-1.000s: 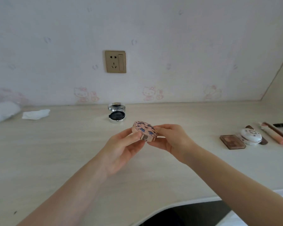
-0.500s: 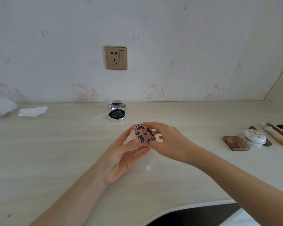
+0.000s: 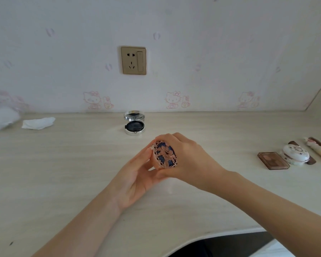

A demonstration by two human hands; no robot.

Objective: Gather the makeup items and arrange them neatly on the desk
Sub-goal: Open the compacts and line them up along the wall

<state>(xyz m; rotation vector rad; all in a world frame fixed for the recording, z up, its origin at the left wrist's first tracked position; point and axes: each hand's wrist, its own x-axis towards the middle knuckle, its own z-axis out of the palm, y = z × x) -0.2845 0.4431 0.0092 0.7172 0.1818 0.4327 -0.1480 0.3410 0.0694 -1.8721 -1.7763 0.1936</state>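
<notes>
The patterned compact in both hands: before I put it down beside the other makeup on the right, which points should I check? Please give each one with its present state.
1. Patterned compact held securely: ok, left hand and right hand both grip it.
2. Its lid closed: cannot tell, it is tilted on edge with only the patterned face showing.
3. Free desk in front of the brown palette and white compact: ok.
4. Path to the right free of things: ok.
5. Silver compact near the wall closed: not ok, it stands open.
6. Crumpled tissue removed: not ok, it lies far left.
</notes>
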